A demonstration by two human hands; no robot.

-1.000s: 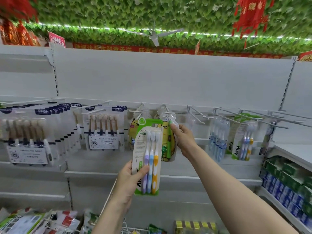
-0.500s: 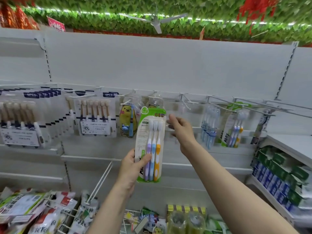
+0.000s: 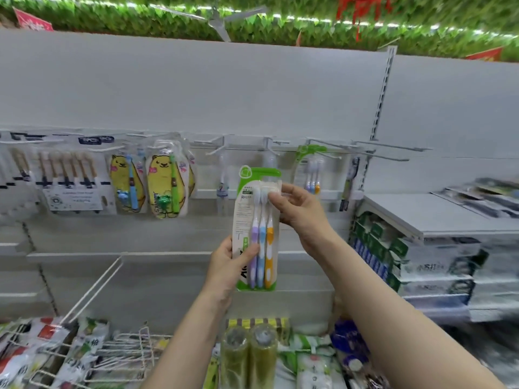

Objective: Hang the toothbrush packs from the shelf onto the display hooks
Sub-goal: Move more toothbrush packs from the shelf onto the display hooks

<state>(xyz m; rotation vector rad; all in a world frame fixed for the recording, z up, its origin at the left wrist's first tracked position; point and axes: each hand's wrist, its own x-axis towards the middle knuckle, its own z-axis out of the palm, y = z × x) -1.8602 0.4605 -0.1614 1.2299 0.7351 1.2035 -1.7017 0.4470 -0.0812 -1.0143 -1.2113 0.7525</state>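
Two hands hold one toothbrush pack (image 3: 257, 228) upright in front of a white display panel (image 3: 196, 94). The left hand (image 3: 229, 269) has its grip closed on the pack's lower left edge, thumb across the front. The right hand (image 3: 302, 213) pinches the pack's upper right edge, fingertips (image 3: 273, 195) on the clear blister beside the brush heads. The pack, green-bordered, shows three brushes with purple, blue and orange handles; it is in the air, on no hook, its top just below the rail.

Bare white hooks (image 3: 217, 144) jut from the rail directly above and behind the pack. To the right a matching green pack (image 3: 311, 171) hangs from a hook, with long bare hooks (image 3: 393, 153) beyond it. To the left hang two yellow bear packs (image 3: 164, 181), one with a blue brush, one with a green, and further left packs of wooden-handled brushes (image 3: 70, 178), blurred.

On the right a shelf (image 3: 421, 217) sits above stacked green and blue boxes (image 3: 376, 256). Below the hands lie two green rolls (image 3: 248, 357) and assorted packets (image 3: 56, 349) in wire racks. Green foliage (image 3: 252, 26) and a white ceiling fan (image 3: 219, 21) run along the top.
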